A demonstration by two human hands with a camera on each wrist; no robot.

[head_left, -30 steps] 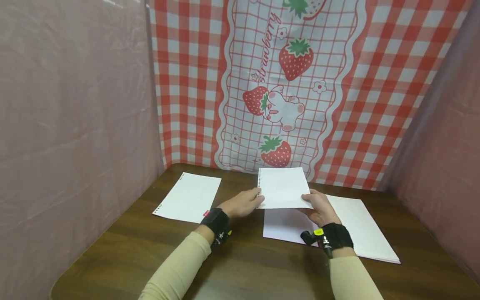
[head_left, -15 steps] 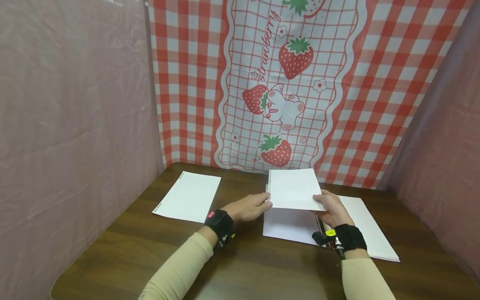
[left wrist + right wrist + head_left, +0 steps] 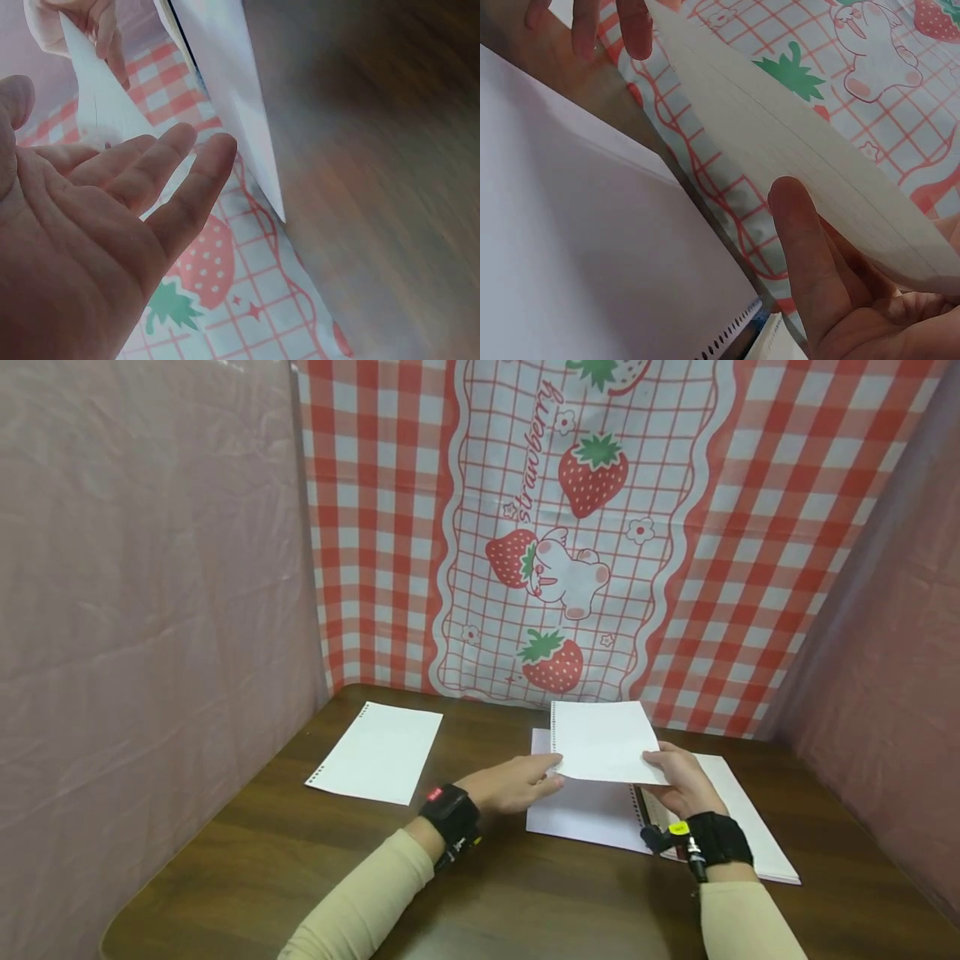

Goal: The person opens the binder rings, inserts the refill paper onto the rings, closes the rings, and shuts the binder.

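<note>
A white loose-leaf sheet [image 3: 603, 742] with punched holes along its left edge is held up over an open notebook [image 3: 573, 810]. My right hand [image 3: 686, 783] pinches the sheet at its near right corner, thumb on top; in the right wrist view the fingers [image 3: 802, 240] lie against its lined underside. My left hand [image 3: 513, 785] is at the holed edge with its fingers extended; the left wrist view shows the fingers [image 3: 199, 187] straight and spread. The notebook lies under the sheet, a holed page on its left side. Its binding is partly hidden by my right hand.
Another holed sheet [image 3: 378, 752] lies on the brown wooden table [image 3: 480, 902] at the left. A thick white paper stack [image 3: 750, 827] lies to the right of my right hand. A strawberry-print cloth [image 3: 555, 527] hangs behind the table, and pale curtains flank it.
Both hands have moved right, the right hand carrying the sheet with it. More of the notebook page and its binding now shows beneath. The sheet on the left has stayed put.
</note>
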